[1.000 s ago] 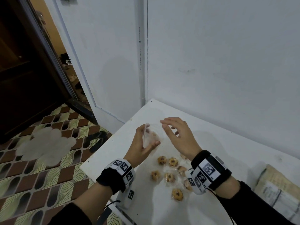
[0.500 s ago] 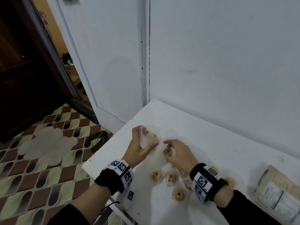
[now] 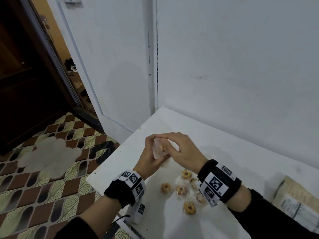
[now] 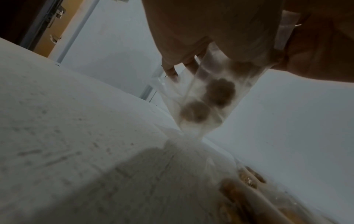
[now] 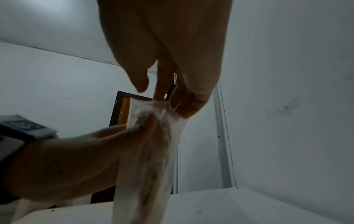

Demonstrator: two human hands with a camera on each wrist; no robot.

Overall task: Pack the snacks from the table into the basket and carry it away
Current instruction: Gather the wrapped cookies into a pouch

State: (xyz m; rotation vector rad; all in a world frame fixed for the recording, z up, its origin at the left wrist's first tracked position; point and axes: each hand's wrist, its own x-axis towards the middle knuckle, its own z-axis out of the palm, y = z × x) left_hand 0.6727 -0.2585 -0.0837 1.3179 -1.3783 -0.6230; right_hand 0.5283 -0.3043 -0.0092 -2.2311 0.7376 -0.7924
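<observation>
Two hands (image 3: 150,159) (image 3: 184,152) hold one bag (image 3: 159,150) | five cookies (image 3: 189,208) on table (image 3: 224,152)

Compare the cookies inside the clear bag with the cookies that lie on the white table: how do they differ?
The bagged cookies hang above the table inside the clear bag, held by the left hand and right hand; the loose cookies lie scattered on it. Bagged ones sit stacked together; loose ones lie apart. Both look round and golden-brown.
</observation>
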